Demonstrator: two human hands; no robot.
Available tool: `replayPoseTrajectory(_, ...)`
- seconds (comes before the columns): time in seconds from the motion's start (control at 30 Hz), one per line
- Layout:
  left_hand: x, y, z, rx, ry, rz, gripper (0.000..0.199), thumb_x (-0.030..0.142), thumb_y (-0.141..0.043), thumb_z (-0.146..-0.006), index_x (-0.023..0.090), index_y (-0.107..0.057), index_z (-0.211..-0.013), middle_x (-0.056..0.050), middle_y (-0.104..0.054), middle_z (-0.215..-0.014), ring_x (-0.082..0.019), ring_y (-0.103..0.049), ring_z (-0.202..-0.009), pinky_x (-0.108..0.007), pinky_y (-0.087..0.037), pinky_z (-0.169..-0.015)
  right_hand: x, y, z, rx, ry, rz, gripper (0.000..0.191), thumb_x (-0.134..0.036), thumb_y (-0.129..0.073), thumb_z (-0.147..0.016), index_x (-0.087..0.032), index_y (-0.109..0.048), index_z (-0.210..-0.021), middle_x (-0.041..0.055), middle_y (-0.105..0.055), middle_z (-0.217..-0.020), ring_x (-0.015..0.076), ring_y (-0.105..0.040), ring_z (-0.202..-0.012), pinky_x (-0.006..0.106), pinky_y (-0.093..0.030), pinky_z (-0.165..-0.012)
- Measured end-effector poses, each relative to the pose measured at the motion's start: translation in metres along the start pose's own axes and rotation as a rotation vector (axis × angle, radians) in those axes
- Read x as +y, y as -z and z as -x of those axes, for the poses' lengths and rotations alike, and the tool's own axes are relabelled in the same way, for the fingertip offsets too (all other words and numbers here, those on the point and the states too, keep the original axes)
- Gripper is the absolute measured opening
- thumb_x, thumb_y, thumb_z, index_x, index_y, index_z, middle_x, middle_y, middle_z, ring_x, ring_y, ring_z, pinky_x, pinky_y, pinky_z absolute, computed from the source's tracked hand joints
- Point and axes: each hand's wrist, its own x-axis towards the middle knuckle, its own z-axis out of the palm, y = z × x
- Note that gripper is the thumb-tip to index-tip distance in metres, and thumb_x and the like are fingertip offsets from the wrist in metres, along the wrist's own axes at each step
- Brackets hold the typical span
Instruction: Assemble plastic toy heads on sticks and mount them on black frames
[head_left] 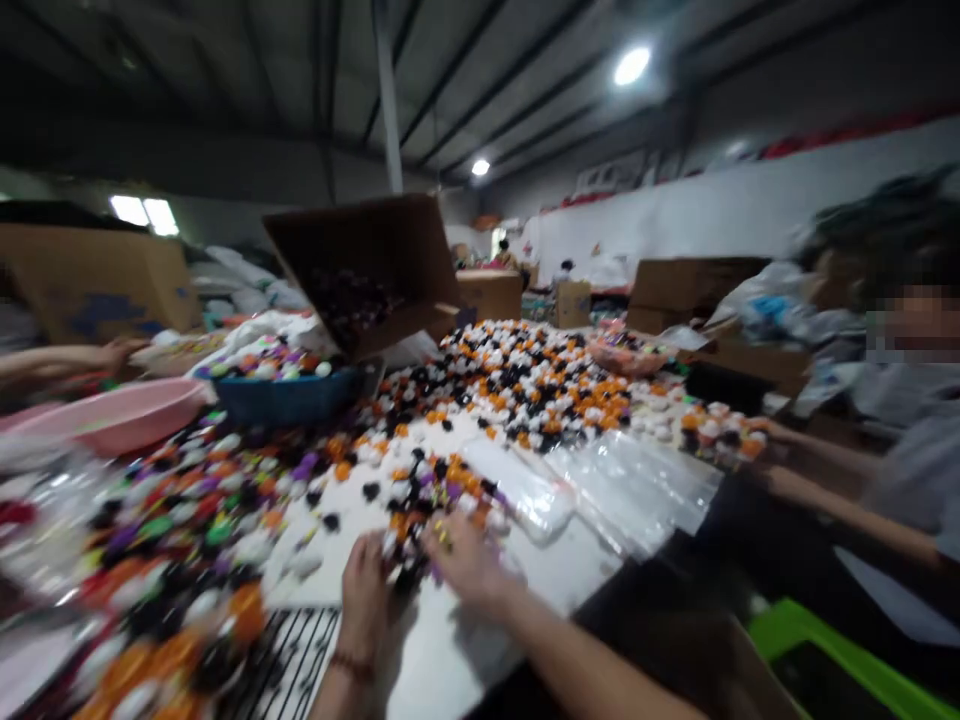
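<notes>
A small heap of orange, black, white and purple pieces [450,480] lies on the white tabletop [427,650]. At its near left edge is my left hand [365,580], fingers curled against the pieces; what they hold, if anything, is hidden. My right hand [465,560] rests on the near right side of the heap, with small yellow bits at its fingers; blur hides its exact grip. Clear plastic bags [630,485] lie flat to the right of the heap.
Behind is a large pile of orange, black and white pieces [547,380]. A tilted cardboard box [405,260], blue basin [285,398] and pink basin [142,410] stand left. Mixed pieces and a black wire rack [292,650] are nearer. A person's hands [772,460] work at right.
</notes>
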Motion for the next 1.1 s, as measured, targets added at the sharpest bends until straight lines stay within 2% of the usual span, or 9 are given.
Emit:
replayPoseTrajectory(0.03,-0.001,-0.001,0.001,0.007,0.015,0.038,0.045,0.058,-0.077,-0.069,0.020,-0.054,-0.073,0.004,-0.057,-0.069,-0.010,-0.057,-0.060,-0.020,-0.048,-0.054,0.003,0.006,0.003,0.034,-0.049,-0.100,0.034,-0.054,-0.057,-0.088,-0.020,-0.062,-0.090,0.0056,-0.062,-0.092,0.0198,-0.061,-0.085,0.032,-0.051,-0.075)
replayPoseTrajectory(0.07,-0.003,-0.002,0.001,0.040,0.015,0.092,0.046,0.059,-0.076,-0.070,0.020,-0.052,-0.073,0.006,-0.053,-0.065,-0.009,-0.053,-0.055,-0.019,-0.044,-0.051,0.007,0.011,0.006,0.009,-0.133,-0.219,0.038,-0.058,-0.060,-0.085,-0.021,-0.061,-0.089,0.0022,-0.061,-0.081,0.0166,-0.058,-0.071,0.028,-0.049,-0.064)
replayPoseTrajectory(0.13,-0.006,-0.003,0.001,0.100,0.064,0.196,0.048,0.060,-0.077,-0.070,0.020,-0.049,-0.074,0.008,-0.044,-0.057,-0.006,-0.042,-0.045,-0.015,-0.031,-0.041,0.016,0.017,0.010,-0.036,-0.241,-0.451,0.046,-0.066,-0.064,-0.079,-0.021,-0.059,-0.086,-0.0035,-0.052,-0.064,0.0109,-0.043,-0.051,0.023,-0.038,-0.047)
replayPoseTrajectory(0.23,-0.008,-0.003,0.011,0.072,0.243,0.341,0.051,0.061,-0.077,-0.071,0.019,-0.047,-0.074,0.010,-0.035,-0.051,-0.003,-0.028,-0.038,-0.014,-0.017,-0.035,0.023,0.020,0.020,-0.070,-0.255,-0.747,0.048,-0.063,-0.076,-0.071,-0.020,-0.059,-0.085,-0.0054,-0.052,-0.061,0.0079,-0.040,-0.048,0.021,-0.034,-0.043)
replayPoseTrajectory(0.37,-0.013,-0.004,0.039,-0.026,0.365,0.407,0.048,0.054,-0.078,-0.073,0.019,-0.047,-0.078,0.010,-0.041,-0.053,-0.001,-0.028,-0.038,-0.013,-0.019,-0.035,0.024,0.016,0.032,-0.097,-0.357,-0.990,0.047,-0.050,-0.087,-0.063,-0.019,-0.061,-0.087,-0.0054,-0.057,-0.064,0.0073,-0.048,-0.049,0.019,-0.038,-0.044)
replayPoseTrajectory(0.57,-0.022,-0.002,0.071,0.000,0.404,0.328,0.046,0.050,-0.080,-0.071,0.017,-0.050,-0.081,0.004,-0.054,-0.064,-0.005,-0.045,-0.050,-0.016,-0.037,-0.045,0.030,0.012,0.034,-0.157,-0.395,-0.917,0.048,-0.047,-0.086,-0.065,-0.019,-0.070,-0.101,0.0050,-0.073,-0.096,0.0151,-0.069,-0.075,0.022,-0.051,-0.057)
replayPoseTrajectory(0.73,-0.020,-0.002,0.081,-0.049,0.349,0.245,0.040,0.050,-0.073,-0.079,0.020,-0.047,-0.084,0.007,-0.051,-0.065,-0.005,-0.041,-0.048,-0.017,-0.035,-0.048,0.037,0.013,0.037,-0.149,-0.268,-0.684,0.039,-0.050,-0.083,-0.068,-0.019,-0.070,-0.089,-0.0002,-0.068,-0.076,0.0138,-0.062,-0.067,0.020,-0.045,-0.047)
replayPoseTrajectory(0.87,-0.019,-0.002,0.084,-0.080,0.305,0.076,0.040,0.056,-0.062,-0.086,0.022,-0.043,-0.082,0.007,-0.044,-0.060,-0.005,-0.033,-0.045,-0.017,-0.030,-0.044,0.041,0.012,0.039,-0.138,-0.247,-0.581,0.038,-0.049,-0.083,-0.068,-0.019,-0.070,-0.087,-0.0038,-0.061,-0.069,0.0095,-0.051,-0.055,0.021,-0.042,-0.046)
replayPoseTrajectory(1.1,-0.013,0.001,0.085,-0.038,0.378,-0.169,0.039,0.059,-0.057,-0.087,0.023,-0.044,-0.082,0.009,-0.034,-0.056,-0.007,-0.029,-0.044,-0.015,-0.024,-0.040,0.039,0.015,0.040,-0.274,-0.296,-0.653,0.035,-0.049,-0.078,-0.075,-0.019,-0.063,-0.084,-0.0058,-0.057,-0.055,0.0086,-0.047,-0.048,0.020,-0.035,-0.045)
